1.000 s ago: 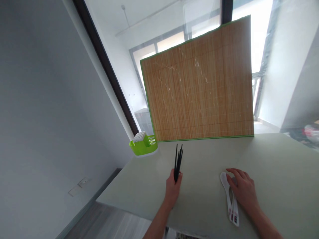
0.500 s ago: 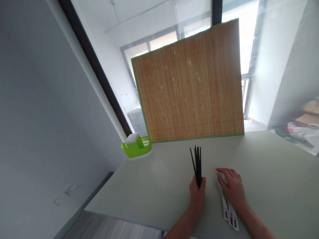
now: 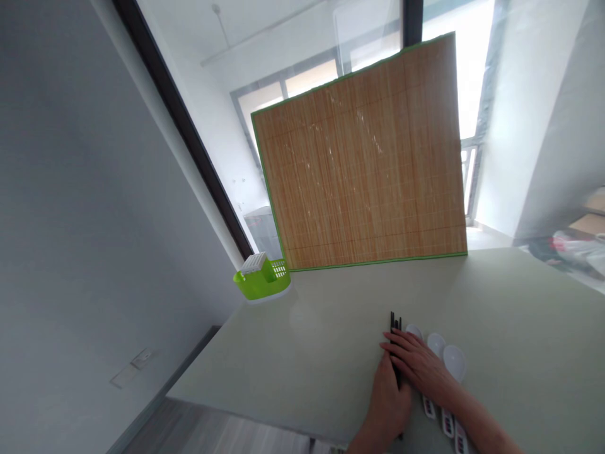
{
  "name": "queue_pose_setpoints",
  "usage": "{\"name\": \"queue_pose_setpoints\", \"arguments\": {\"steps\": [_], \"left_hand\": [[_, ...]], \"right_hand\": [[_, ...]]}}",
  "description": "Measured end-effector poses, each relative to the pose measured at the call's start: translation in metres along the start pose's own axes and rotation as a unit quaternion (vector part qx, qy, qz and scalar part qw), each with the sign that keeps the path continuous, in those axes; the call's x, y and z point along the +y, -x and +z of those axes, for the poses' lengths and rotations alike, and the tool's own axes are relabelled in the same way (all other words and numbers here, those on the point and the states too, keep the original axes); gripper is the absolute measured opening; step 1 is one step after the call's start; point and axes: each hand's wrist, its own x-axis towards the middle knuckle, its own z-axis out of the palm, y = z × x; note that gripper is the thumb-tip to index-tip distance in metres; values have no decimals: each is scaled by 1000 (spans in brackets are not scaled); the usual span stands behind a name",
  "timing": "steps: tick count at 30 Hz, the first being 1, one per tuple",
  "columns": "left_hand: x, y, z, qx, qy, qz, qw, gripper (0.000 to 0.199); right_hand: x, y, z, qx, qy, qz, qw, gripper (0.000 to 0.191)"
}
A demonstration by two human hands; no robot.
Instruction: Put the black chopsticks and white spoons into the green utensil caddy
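Note:
Several black chopsticks [image 3: 396, 322] lie low over the table, their ends pointing away from me. My left hand [image 3: 388, 400] is closed around them near the front edge. Across their upper part rests my right hand [image 3: 418, 364], fingers stretched out and slightly apart, touching the chopsticks and my left fingers. Three white spoons lie side by side under and beside my right hand and forearm: a left spoon [image 3: 414, 331], a middle spoon [image 3: 435, 344] and a right spoon [image 3: 454, 362]. Dark marks show on their handle ends; the middles of the handles are hidden.
A green basket [image 3: 259, 289] with a white slotted part stands at the table's far left corner. Behind the table [image 3: 302, 353], a bamboo mat [image 3: 368, 164] with green edging leans upright against the glass. Boxes and plastic bags [image 3: 579, 249] are beyond the right side.
The chopsticks, upright before, are now lowered and moved right beside the spoons. My right hand has left the spoons, uncovering their bowls, and come across onto the chopsticks.

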Motion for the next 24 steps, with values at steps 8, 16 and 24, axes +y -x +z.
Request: {"name": "queue_pose_setpoints", "arguments": {"steps": [8,16,24], "left_hand": [[-24,23,5,43,-261,72,962,67],[-59,34,21,55,-320,183,928,89],[-40,26,15,67,-280,210,934,81]], "right_hand": [[16,7,14,-59,-36,-14,997,40],[26,4,22,-63,-12,-15,998,49],[25,-6,11,13,6,-12,1000,35]]}}
